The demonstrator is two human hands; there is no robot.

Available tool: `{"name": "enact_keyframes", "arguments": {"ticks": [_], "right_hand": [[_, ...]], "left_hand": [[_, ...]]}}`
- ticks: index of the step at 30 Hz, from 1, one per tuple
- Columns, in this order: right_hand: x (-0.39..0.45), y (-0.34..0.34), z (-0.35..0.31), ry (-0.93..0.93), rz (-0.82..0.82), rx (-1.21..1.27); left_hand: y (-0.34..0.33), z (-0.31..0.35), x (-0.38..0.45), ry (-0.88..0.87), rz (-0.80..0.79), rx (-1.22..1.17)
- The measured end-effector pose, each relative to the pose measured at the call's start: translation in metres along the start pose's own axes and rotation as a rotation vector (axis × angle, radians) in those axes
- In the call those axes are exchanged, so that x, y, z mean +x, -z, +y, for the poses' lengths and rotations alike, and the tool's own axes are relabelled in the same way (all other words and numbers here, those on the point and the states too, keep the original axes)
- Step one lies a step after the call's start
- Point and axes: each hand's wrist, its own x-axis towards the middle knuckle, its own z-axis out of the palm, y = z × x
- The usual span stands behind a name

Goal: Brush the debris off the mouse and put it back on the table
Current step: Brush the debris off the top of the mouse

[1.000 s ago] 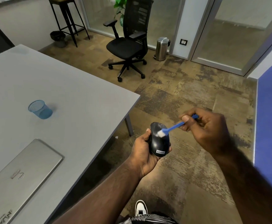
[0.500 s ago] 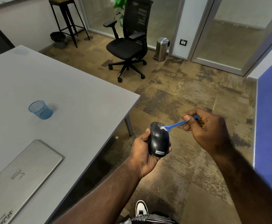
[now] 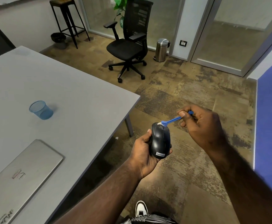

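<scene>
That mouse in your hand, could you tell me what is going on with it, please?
A person is cleaning it. The left hand holds the black mouse out over the floor, beside the grey table. The right hand holds a small blue brush, its white bristles against the mouse's front end. The mouse is not yet back on the table, where a closed laptop and a blue mesh cup sit.

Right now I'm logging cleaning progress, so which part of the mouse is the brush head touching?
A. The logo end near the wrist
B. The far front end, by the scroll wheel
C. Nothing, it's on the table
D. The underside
B: the brush has its white bristles on the far front end of the mouse, opposite the logo label.
</scene>
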Motion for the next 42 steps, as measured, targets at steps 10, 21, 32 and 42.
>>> {"name": "enact_keyframes", "arguments": {"ticks": [10, 21, 32, 42], "right_hand": [[0.005, 0.005, -0.004, 0.024, -0.046, -0.019], [0.012, 0.011, -0.009, -0.001, -0.056, -0.128], [0.013, 0.013, -0.017, 0.028, -0.108, -0.098], [0.014, 0.014, -0.023, 0.048, -0.143, -0.135]], "left_hand": [[0.001, 0.0, -0.001, -0.017, 0.005, 0.023], [0.0, -0.003, -0.001, -0.022, 0.006, 0.045], [-0.001, -0.003, -0.002, -0.017, 0.037, 0.068], [0.0, -0.003, 0.0, -0.024, 0.047, 0.064]]}}
